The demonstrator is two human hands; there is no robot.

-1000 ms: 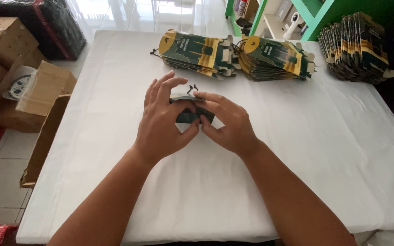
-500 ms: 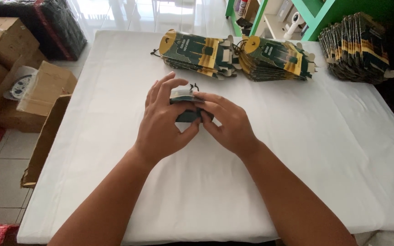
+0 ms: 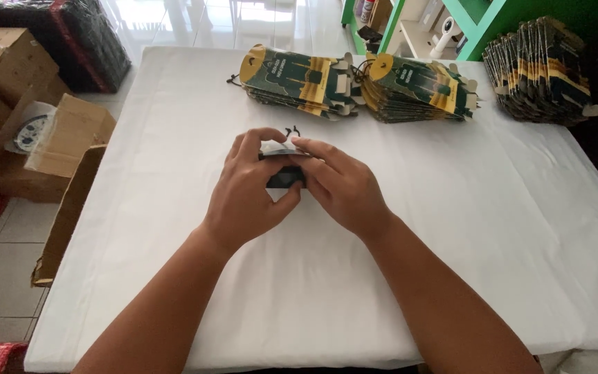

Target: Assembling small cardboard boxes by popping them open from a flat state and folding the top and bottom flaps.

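While a small dark green card box (image 3: 285,176) is held over the middle of the white surface (image 3: 451,228), it is gripped from both sides so that it cannot slip. The left hand (image 3: 247,190) is closed around its left side, with the thumb underneath and the fingers curled over the top. The right hand (image 3: 340,187) is closed on its right side, and its fingers are laid across the top, as if a flap is being pressed down. A short black string (image 3: 291,130) can be seen poking out at the far edge of the box.

Three piles of flat green and yellow cards (image 3: 299,79) are kept along the far side of the surface, within easy reach. Brown cardboard boxes (image 3: 8,83) are stacked on the floor to the left.
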